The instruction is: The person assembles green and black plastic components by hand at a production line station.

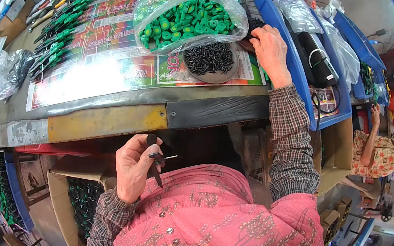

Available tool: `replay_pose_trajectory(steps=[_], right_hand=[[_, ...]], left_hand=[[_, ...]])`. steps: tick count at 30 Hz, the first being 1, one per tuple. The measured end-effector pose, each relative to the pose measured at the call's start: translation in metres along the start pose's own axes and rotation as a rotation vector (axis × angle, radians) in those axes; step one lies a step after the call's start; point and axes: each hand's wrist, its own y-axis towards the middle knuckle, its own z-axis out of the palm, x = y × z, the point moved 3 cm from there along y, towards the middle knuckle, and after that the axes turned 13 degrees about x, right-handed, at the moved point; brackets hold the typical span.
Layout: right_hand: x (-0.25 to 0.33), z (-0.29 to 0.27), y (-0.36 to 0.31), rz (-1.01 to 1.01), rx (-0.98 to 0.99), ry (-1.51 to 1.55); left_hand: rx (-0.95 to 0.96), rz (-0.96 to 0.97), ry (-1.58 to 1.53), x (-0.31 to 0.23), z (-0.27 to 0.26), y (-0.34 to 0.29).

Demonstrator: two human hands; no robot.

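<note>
**The left hand point(134, 168) is pinching while the right hand point(272, 52) is reaching**

The left hand's fingers are clamping on a black pointed part point(155, 176), with the thumb pressing on it too. The part is sitting right between the fingers and thumb, near the pink shirt point(196, 202) and just outside the edge of the worktop point(219, 108). Its round top is peeking out, its tip is pointing down, and a thin shiny pin point(171, 157) is sticking out sideways. Maybe the hand is pinching the middle so both ends are poking out free.

The right hand is reaching over the worktop, well apart from the black part. Its fingers are bending down by a dark heap point(253, 25), beside a blue tray point(329, 121). Their tips are hiding, so nobody can tell if they are holding anything.

A bowl point(215, 79) of little black pieces point(208, 57) and a clear bag point(243, 24) of green pieces point(195, 21) are sitting nearby, probably for easy reaching.
</note>
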Motion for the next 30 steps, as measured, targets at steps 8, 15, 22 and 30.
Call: replay_pose_trajectory(steps=[8, 15, 22, 30], right_hand=[[-0.005, -0.001, -0.005, 0.023, -0.042, 0.07], [-0.012, 0.0, -0.009, 0.009, -0.169, 0.119], [-0.007, -0.006, -0.01, 0.057, -0.142, 0.134], [-0.007, -0.008, -0.009, 0.067, -0.171, 0.126]], left_hand=[[0.011, -0.003, 0.0, 0.002, 0.001, -0.001], [0.026, 0.002, -0.014, 0.002, 0.003, -0.003], [0.019, -0.014, -0.013, 0.003, 0.002, -0.006], [0.05, 0.017, 0.006, 0.007, 0.0, -0.005]])
